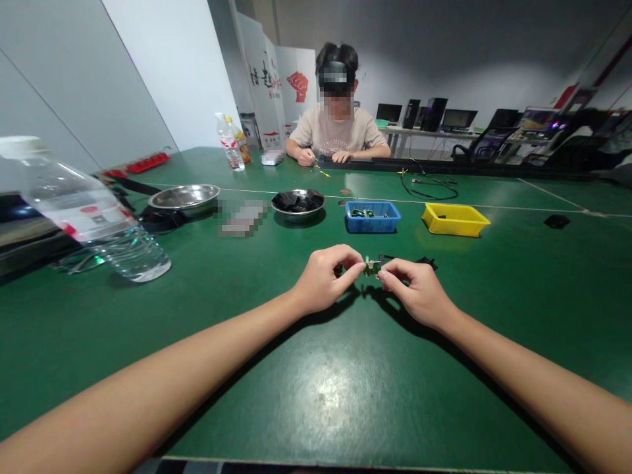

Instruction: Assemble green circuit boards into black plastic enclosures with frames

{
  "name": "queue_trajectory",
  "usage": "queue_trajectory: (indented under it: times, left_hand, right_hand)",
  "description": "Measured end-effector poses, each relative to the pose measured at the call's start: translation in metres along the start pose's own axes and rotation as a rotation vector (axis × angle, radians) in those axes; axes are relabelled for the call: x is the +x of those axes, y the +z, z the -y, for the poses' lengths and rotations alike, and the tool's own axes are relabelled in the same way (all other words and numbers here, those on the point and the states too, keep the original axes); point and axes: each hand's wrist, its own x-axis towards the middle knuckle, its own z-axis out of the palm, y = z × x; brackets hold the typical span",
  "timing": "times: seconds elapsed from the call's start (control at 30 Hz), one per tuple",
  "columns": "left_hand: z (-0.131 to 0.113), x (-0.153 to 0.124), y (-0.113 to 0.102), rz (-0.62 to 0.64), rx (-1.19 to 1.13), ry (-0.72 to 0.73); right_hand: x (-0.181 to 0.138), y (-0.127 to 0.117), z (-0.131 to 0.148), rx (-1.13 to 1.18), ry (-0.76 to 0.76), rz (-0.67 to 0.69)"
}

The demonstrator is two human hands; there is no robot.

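Between my two hands, a small green circuit board [372, 268] is held just above the green table [326, 388]. My left hand [330, 278] pinches its left edge between thumb and fingers. On the opposite edge, the thumb and fingers of my right hand [413, 289] are closed. Behind my right hand lies a black part [427, 262], partly hidden by the fingers. Farther back stand a blue bin [372, 226] with green boards in it and a yellow bin [457, 225] with a small dark piece inside.
A metal bowl [299, 214] of black parts and a shallow metal dish [185, 197] stand to the left. A large water bottle [99, 214] leans at far left. A black cable [429, 191] and a black piece [557, 221] lie rightward. Across the table sits another person [338, 125].
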Motion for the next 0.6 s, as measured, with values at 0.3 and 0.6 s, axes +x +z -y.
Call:
queue_trajectory:
  times: [0.3,0.6]
  left_hand:
    - [0.0012,0.0003,0.0039,0.062,-0.287,-0.245]
    - [0.0034,-0.0015,0.0046,0.073,-0.266,-0.222]
  right_hand:
    - [0.0002,-0.0007,0.0034,0.063,0.013,0.016]
    - [0.001,0.0016,0.0027,0.211,0.098,-0.01]
